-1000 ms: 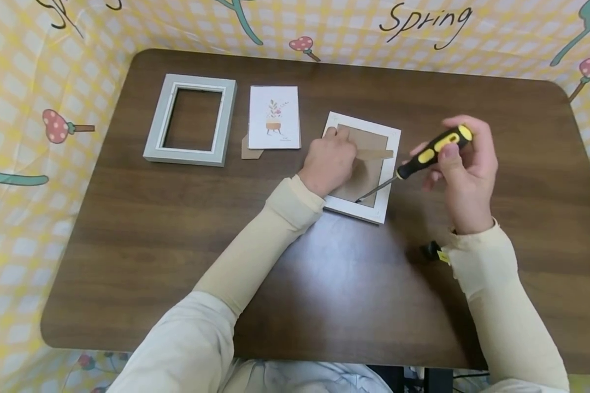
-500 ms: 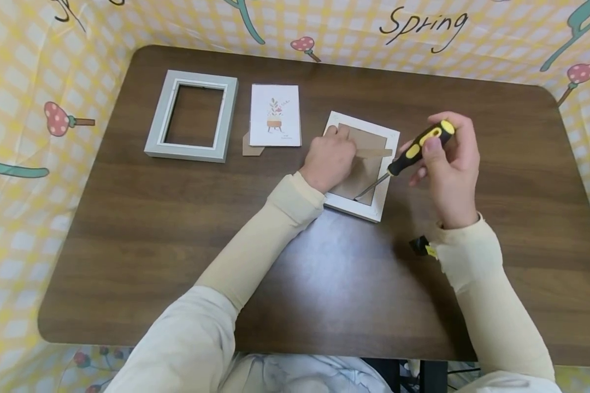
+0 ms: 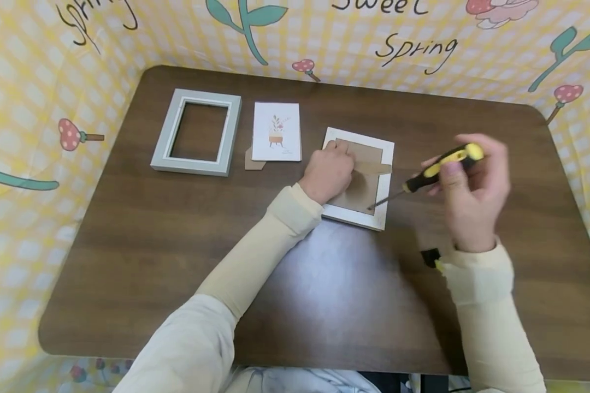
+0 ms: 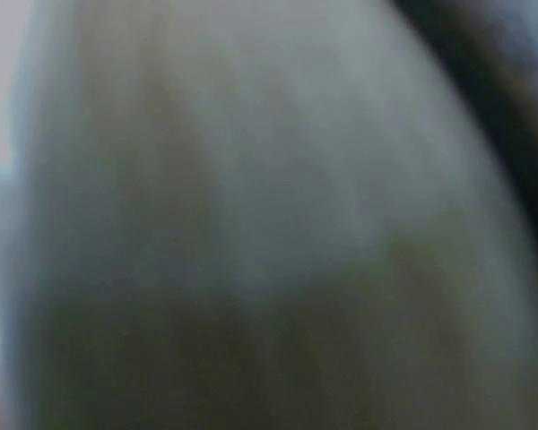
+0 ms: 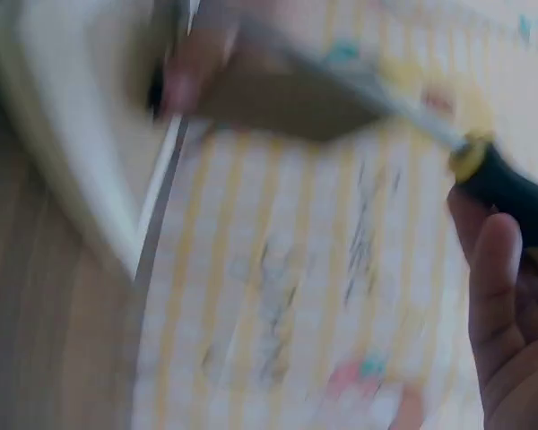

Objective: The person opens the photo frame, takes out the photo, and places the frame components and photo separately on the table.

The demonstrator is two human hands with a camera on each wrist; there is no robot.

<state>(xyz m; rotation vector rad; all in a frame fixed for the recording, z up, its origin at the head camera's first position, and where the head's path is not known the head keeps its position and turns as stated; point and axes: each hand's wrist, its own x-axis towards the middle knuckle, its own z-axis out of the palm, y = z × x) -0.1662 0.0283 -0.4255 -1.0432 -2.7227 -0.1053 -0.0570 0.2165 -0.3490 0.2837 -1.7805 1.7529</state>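
Observation:
In the head view a white picture frame [image 3: 356,219] lies face down, its brown backing board [image 3: 354,196] showing. A brown easel stand flap [image 3: 373,168] juts out from the board. My left hand [image 3: 328,170] bends over the frame's left side and holds the flap's near end, with its thumb hidden. The right hand [image 3: 479,202] grips a black and yellow screwdriver [image 3: 435,170] by its handle; the tip is close over the board's lower right corner. The right wrist view, blurred, shows the screwdriver [image 5: 498,179] and raised flap [image 5: 287,103]. Only blurred pale cloth fills the left wrist view.
A pale grey, open-centred frame [image 3: 164,131] lies at the back left of the brown table [image 3: 177,229]. Beside it is a white card [image 3: 276,120] with a potted plant print, over a brown cardboard piece [image 3: 254,164]. A small black thing [image 3: 430,257] shows by the right cuff.
The head view has tilted up. My right hand first came left, then moved back right with the screwdriver, whose tip shifted toward the board's lower right corner. The left hand stays at the frame.

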